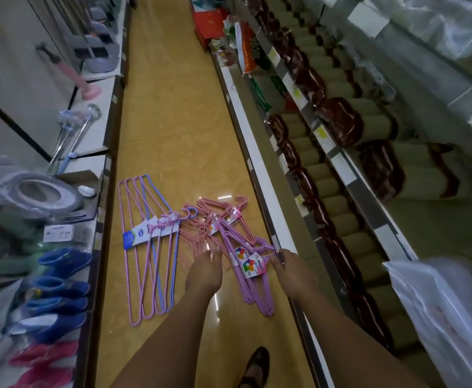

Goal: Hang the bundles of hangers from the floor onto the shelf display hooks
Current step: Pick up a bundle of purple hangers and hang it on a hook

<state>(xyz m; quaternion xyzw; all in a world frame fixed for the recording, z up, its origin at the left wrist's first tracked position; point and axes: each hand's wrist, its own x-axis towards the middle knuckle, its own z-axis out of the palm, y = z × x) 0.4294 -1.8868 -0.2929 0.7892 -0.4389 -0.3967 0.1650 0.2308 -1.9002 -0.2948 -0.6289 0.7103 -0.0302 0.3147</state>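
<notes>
Hanger bundles lie on the tan floor (173,107) of a shop aisle, between two runs of shelving. Nearest the right shelf base, a purple bundle (253,284) with a coloured card label lies slanted, hooks pointing toward the right. The right hand (292,271) is at its hook end, fingers (281,254) curled and pinching the purple wire there. The left hand (205,271) reaches down beside the same bundle, fingers extended and relaxed, fingertips touching the pale pink bundle (201,236) that lies tangled in the middle of the heap; it grips nothing. Behind that, another pink bundle (223,212) lies with hooks toward the right shelf. To the left, apart from the heap, larger pink and blue hangers (148,242) lie flat in a row, each with a white and blue card, hooks pointing right.

Right shelving (341,163) carries rows of rolled items with dark red ends, and a clear plastic bag (439,303) sits at its near end. Left shelving holds blue footwear (61,278), pink footwear (44,357) and a grey seat ring (41,194). A dark shoe (255,365) on the person's foot shows at the bottom edge.
</notes>
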